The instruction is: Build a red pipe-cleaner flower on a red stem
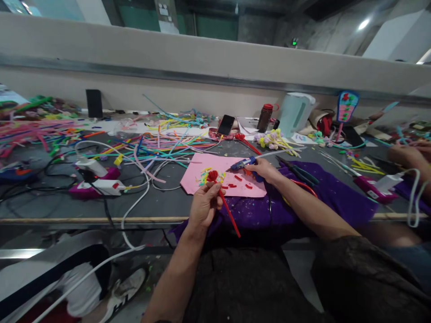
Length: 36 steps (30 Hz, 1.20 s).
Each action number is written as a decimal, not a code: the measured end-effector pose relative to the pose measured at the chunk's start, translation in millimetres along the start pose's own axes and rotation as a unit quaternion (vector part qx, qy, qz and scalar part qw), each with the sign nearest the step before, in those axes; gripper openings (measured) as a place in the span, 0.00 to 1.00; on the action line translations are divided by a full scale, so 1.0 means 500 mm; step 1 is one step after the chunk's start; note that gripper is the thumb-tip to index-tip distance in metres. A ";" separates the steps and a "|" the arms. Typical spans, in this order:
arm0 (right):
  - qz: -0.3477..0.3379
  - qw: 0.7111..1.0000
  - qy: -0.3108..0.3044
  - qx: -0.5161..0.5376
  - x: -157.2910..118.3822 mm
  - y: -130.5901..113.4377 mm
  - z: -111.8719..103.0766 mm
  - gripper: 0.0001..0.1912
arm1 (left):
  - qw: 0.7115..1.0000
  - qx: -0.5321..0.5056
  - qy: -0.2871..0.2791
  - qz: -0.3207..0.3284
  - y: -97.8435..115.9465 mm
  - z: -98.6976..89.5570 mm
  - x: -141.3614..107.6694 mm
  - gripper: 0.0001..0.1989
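Left to right across a dark grey worktable point(161, 204): at far left, pink fuzzy stems point(40, 130) in a loose heap; beyond, a black phone point(94, 103) upright against the pale partition point(188, 96); nearer, a white adapter point(91, 167) with cables. Left of centre, a tangle of many-coloured stems point(161, 143). At centre, near side, the left hand point(205, 199), thumb and fingers pinched together on a red flower point(213, 176) just below its head, with red stem slanting toward the near right. Under the flower head, a pink sheet point(208, 160) bearing small yellow and green scraps at left and short red pieces point(238, 178) at right. Right of the flower, a blue glue gun point(244, 163), nozzle pointing left, near the flower head; around its handle, the right hand point(264, 169), fingers wrapped tight. Farther back, a dark bottle point(266, 119) with red lid, a pastel flower bunch point(274, 139) and a pale blue kettle point(295, 114). Nearer, pliers point(301, 172) on purple cloth point(330, 181). At far right, a co-worker's hand point(404, 154), partly blurred.
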State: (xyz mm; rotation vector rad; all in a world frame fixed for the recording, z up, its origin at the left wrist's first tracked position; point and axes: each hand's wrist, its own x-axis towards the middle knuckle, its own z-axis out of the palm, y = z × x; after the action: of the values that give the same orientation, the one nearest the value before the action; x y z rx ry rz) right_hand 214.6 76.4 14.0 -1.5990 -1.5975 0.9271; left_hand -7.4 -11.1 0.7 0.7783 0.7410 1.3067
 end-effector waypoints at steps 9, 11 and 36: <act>-0.056 0.896 0.153 -0.414 -0.048 -0.035 -0.017 0.26 | 1.000 0.002 -0.008 0.001 -0.002 -0.001 0.000 0.13; -0.138 0.868 0.110 -0.465 -0.065 -0.052 -0.003 0.20 | 1.000 0.009 -0.007 -0.001 -0.002 -0.001 0.000 0.14; -0.288 0.862 -0.028 -0.416 -0.050 -0.071 0.065 0.12 | 1.000 0.002 0.002 -0.013 0.003 0.004 -0.004 0.13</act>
State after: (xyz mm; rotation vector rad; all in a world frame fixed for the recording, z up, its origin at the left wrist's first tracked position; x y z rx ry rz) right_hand 169.1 51.2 28.3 -1.4166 -2.5206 -0.0864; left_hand -7.0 -13.0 3.1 0.7667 0.7539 1.2848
